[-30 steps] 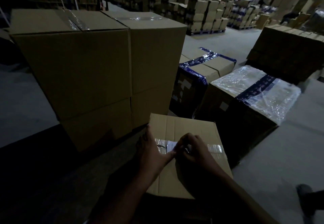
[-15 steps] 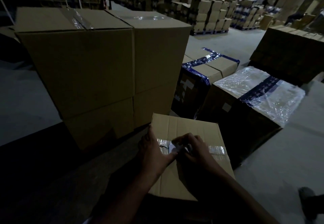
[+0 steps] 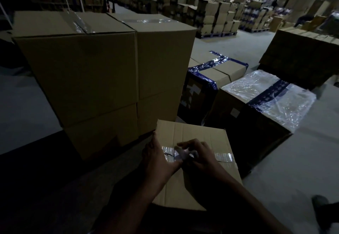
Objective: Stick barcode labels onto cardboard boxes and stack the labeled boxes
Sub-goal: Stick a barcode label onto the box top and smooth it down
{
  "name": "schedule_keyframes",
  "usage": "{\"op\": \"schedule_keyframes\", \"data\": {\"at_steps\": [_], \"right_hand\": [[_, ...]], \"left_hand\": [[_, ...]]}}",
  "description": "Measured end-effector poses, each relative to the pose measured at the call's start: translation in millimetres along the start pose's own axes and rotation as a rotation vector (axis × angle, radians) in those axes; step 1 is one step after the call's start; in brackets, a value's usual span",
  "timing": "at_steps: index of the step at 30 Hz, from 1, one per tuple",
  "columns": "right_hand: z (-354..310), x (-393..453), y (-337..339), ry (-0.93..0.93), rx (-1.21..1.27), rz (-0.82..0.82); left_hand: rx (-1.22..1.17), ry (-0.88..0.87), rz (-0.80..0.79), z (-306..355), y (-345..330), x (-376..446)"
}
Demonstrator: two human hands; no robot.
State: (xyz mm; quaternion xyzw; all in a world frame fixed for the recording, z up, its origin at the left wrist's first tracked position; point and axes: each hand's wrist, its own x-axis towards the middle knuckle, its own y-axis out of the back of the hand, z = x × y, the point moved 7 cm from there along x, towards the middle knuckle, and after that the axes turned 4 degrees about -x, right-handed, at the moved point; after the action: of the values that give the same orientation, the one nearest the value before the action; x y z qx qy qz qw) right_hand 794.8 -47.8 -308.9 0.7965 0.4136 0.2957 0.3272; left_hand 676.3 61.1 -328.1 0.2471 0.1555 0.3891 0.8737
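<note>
Two hands (image 3: 159,158) (image 3: 200,156) pinching small glossy label (image 3: 180,154), grip together, flat corrugated cardboard box (image 3: 198,134)

Blurred label, dim foreground

The small pale label (image 3: 180,154) between the fingertips (image 3: 183,145) is motion-blurred; its print is unreadable. The shoe (image 3: 320,203) is cut off at the right edge.

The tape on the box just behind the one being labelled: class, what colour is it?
Dark blue tape, glossy, crossing the cardboard box; clearest in the head view.
</note>
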Motion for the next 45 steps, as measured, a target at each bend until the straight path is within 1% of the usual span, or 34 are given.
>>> {"op": "schedule_keyframes", "data": {"at_steps": [2,3,5,7,10,13,15,17,19,21,23,25,26,28,31,33,35,37,41,45], "right_hand": [[-2,-1,-1,-0.017,-0.013,-0.063],[-1,-2,-1,-0.013,0.032,-0.077],[3,-3,3,-0.041,0.172,-0.044],[9,-7,11,-0.103,0.233,0.049],[12,-26,23,-0.186,0.079,0.208],[9,-59,27,-0.261,0.012,0.338],[5,-80,25,-0.285,-0.068,0.398],[-3,-93,21,-0.267,-0.204,0.457],[-8,-97,17,-0.262,-0.285,0.486],[-10,-97,14,-0.257,-0.331,0.462],[-8,-95,11,-0.241,-0.351,0.431],[-10,-94,15,-0.222,-0.364,0.435],[-9,-93,18,-0.211,-0.358,0.433],[1,-89,25,-0.174,-0.377,0.380],[31,-75,35,-0.108,-0.406,0.216],[44,-63,42,-0.066,-0.394,0.162],[44,-54,47,-0.049,-0.386,0.134],[40,-48,50,-0.078,-0.319,0.155],[35,-44,39,-0.275,-0.097,0.238],[25,-47,23,-0.290,-0.144,0.250]], "left_hand": [[-0.002,0.000,0.001,-1,0,1],[-0.004,-0.002,0.001,-2,-1,1],[0.004,-0.019,0.008,-3,-1,2],[-0.017,-0.022,0.013,-4,-2,2],[-0.082,-0.009,-0.005,-9,-4,2],[-0.160,0.013,0.004,-10,-2,3],[-0.067,-0.064,0.058,0,3,7],[0.042,-0.177,0.105,17,9,19],[0.156,-0.280,0.032,34,8,39],[0.325,-0.355,-0.118,46,0,60],[0.446,-0.392,-0.269,50,-8,69],[0.515,-0.372,-0.393,46,-14,72],[0.545,-0.359,-0.411,44,-14,74],[0.626,-0.327,-0.393,40,-12,75],[0.681,-0.263,-0.324,36,-4,66],[0.680,-0.211,-0.300,31,0,54],[0.682,-0.166,-0.306,26,2,44],[0.663,-0.135,-0.291,20,2,40],[0.635,-0.163,-0.211,13,2,35],[0.633,-0.198,-0.140,12,4,32]]}}
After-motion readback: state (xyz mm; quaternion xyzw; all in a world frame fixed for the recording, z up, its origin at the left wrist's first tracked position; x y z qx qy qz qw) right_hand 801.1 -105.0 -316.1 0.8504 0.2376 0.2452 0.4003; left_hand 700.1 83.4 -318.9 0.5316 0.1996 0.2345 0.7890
